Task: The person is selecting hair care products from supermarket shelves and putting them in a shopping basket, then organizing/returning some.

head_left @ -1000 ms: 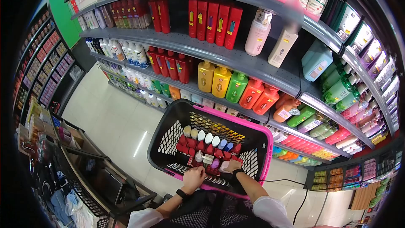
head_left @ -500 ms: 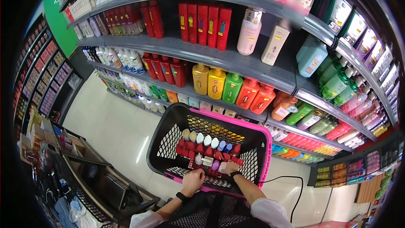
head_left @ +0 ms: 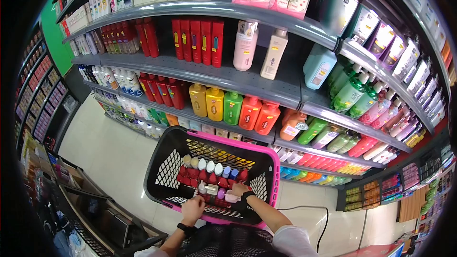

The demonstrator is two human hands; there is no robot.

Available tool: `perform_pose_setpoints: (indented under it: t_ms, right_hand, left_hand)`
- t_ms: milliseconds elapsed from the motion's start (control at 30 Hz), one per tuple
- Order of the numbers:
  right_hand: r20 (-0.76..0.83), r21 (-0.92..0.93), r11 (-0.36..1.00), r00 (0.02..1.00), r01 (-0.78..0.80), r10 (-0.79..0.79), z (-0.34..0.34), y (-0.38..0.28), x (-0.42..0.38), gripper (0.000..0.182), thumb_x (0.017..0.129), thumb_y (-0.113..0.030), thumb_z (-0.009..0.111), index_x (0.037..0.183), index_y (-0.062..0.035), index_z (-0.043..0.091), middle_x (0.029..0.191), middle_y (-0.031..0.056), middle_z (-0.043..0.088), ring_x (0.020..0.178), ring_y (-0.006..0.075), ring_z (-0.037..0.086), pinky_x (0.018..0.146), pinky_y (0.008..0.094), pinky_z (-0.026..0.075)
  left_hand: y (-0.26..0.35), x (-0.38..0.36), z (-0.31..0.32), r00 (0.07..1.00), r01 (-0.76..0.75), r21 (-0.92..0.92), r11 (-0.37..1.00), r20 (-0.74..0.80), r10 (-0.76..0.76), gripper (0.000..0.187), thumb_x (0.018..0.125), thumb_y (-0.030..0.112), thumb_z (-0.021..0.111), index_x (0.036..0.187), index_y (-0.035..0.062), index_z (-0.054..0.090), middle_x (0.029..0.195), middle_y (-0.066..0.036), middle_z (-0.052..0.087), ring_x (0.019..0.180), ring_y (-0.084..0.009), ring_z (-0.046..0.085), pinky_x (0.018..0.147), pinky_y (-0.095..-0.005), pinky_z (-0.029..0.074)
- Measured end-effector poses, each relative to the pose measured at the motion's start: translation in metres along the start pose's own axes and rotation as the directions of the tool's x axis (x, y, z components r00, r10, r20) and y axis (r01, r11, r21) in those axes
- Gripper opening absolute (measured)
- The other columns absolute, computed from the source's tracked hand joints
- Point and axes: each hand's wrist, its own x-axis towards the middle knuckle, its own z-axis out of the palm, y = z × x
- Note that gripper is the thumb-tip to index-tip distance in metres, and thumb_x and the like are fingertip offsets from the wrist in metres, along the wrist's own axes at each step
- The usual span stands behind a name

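A black shopping basket (head_left: 157, 171) with a pink rim stands in front of me, holding several bottles in rows. White, beige and blue caps line its far row, with red bottles (head_left: 192, 172) in front of them. At the basket's near side, my left hand (head_left: 193, 209) is closed with curled fingers; whatever it may hold is hidden. My right hand (head_left: 240, 190) reaches inside, its fingers closed at a pale pink pump bottle (head_left: 232, 198). Beside that bottle are a purple cap (head_left: 221, 193) and a white pump top (head_left: 209, 189).
Shelves (head_left: 266, 83) of bottles curve around beyond the basket, with yellow, green and red pump bottles (head_left: 233, 108) nearest. A dark cart or box (head_left: 116, 221) stands at lower left. A black cable (head_left: 323, 228) hangs at right above the tiled floor (head_left: 109, 145).
My view has turned to the right, so the shelves and basket sit farther left in the picture. Both hands stay at much the same places on the basket.
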Motion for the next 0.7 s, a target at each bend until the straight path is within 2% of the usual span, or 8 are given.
perform_pose_setpoints:
  t_ms: [133, 200, 233, 300, 333, 367, 467, 700]
  right_hand:
    - [-0.195, 0.376, 0.844, 0.923, 0.382, -0.331, -0.107, -0.012, -0.049, 0.043, 0.086, -0.034, 0.064, 0.112, 0.0004, 0.059, 0.094, 0.0162, 0.068, 0.082, 0.0239, 0.067, 0.071, 0.0349, 0.052]
    - [-0.443, 0.379, 0.737, 0.809, 0.560, -0.386, -0.160, -0.001, -0.078, 0.030, 0.087, -0.020, 0.064, 0.109, -0.0011, 0.061, 0.089, 0.0116, 0.067, 0.076, 0.0164, 0.066, 0.066, 0.0301, 0.051]
    - [-0.649, 0.283, 0.756, 0.698, 0.590, -0.302, -0.185, 0.010, -0.088, 0.025, 0.085, -0.017, 0.064, 0.105, -0.0022, 0.062, 0.085, 0.0115, 0.067, 0.072, 0.0220, 0.065, 0.066, 0.0323, 0.051]
    - [-0.923, 0.128, 0.787, 0.363, 0.603, -0.128, -0.237, 0.039, -0.111, 0.018, 0.082, -0.008, 0.063, 0.099, -0.0031, 0.063, 0.079, 0.0089, 0.066, 0.066, 0.0239, 0.062, 0.064, 0.0318, 0.050]
    - [-0.920, 0.267, 0.761, 0.392, 0.591, 0.018, -0.271, 0.041, -0.147, 0.016, 0.081, -0.003, 0.062, 0.097, -0.0031, 0.063, 0.083, 0.0078, 0.065, 0.072, 0.0188, 0.062, 0.065, 0.0307, 0.049]
    - [-0.991, 0.024, 0.816, 0.122, 0.578, -0.057, -0.298, 0.043, -0.180, 0.013, 0.082, -0.001, 0.061, 0.095, -0.0033, 0.062, 0.087, 0.0071, 0.064, 0.076, 0.0157, 0.060, 0.066, 0.0297, 0.047]
    - [-0.980, 0.017, 0.895, -0.172, 0.446, 0.104, -0.355, 0.092, -0.216, 0.019, 0.083, 0.002, 0.058, 0.101, -0.0040, 0.060, 0.091, 0.0080, 0.061, 0.084, 0.0176, 0.059, 0.073, 0.0301, 0.046]
    - [-0.931, -0.129, 0.981, -0.358, 0.146, -0.069, -0.458, 0.126, -0.294, 0.049, 0.081, -0.002, 0.061, 0.128, -0.0015, 0.047, 0.125, 0.0193, 0.049, 0.116, 0.0349, 0.048, 0.099, 0.0406, 0.038]
  left_hand:
    - [0.000, 0.001, 0.001, 0.998, 0.043, 0.014, 0.999, -0.040, -0.043, 0.009, 0.076, 0.019, 0.066, 0.083, 0.0133, 0.066, 0.074, -0.007, 0.067, 0.067, -0.0272, 0.065, 0.057, -0.0394, 0.050]
    - [0.003, 0.001, -0.005, 0.998, 0.048, 0.004, 0.999, -0.050, -0.048, 0.009, 0.075, 0.018, 0.067, 0.082, 0.0128, 0.066, 0.074, -0.008, 0.067, 0.067, -0.0269, 0.066, 0.058, -0.0391, 0.050]
    - [0.006, 0.001, -0.007, 0.995, 0.089, -0.008, 0.996, -0.047, -0.089, 0.009, 0.074, 0.018, 0.067, 0.081, 0.0121, 0.066, 0.075, -0.008, 0.067, 0.067, -0.0278, 0.066, 0.059, -0.0396, 0.051]
    - [0.007, 0.000, -0.003, 0.988, 0.118, -0.018, 0.993, -0.093, -0.120, 0.009, 0.073, 0.018, 0.067, 0.080, 0.0113, 0.066, 0.075, -0.009, 0.067, 0.067, -0.0281, 0.066, 0.060, -0.0398, 0.051]
    - [0.000, 0.000, 0.004, 0.988, 0.102, 0.004, 0.995, -0.120, -0.101, 0.009, 0.073, 0.018, 0.067, 0.080, 0.0117, 0.066, 0.073, -0.009, 0.067, 0.067, -0.0279, 0.066, 0.059, -0.0396, 0.051]
    - [0.000, -0.001, 0.005, 0.987, 0.108, -0.006, 0.994, -0.117, -0.108, 0.009, 0.073, 0.018, 0.068, 0.079, 0.0116, 0.066, 0.073, -0.008, 0.067, 0.067, -0.0280, 0.066, 0.059, -0.0394, 0.051]
    - [-0.002, 0.000, 0.002, 0.987, 0.120, -0.015, 0.993, -0.110, -0.121, 0.010, 0.073, 0.018, 0.069, 0.079, 0.0113, 0.065, 0.073, -0.008, 0.067, 0.067, -0.0281, 0.066, 0.059, -0.0390, 0.051]
    - [0.007, -0.001, 0.001, 0.979, 0.129, -0.002, 0.992, -0.159, -0.128, 0.009, 0.072, 0.017, 0.069, 0.078, 0.0114, 0.066, 0.072, -0.007, 0.067, 0.065, -0.0263, 0.066, 0.058, -0.0376, 0.051]
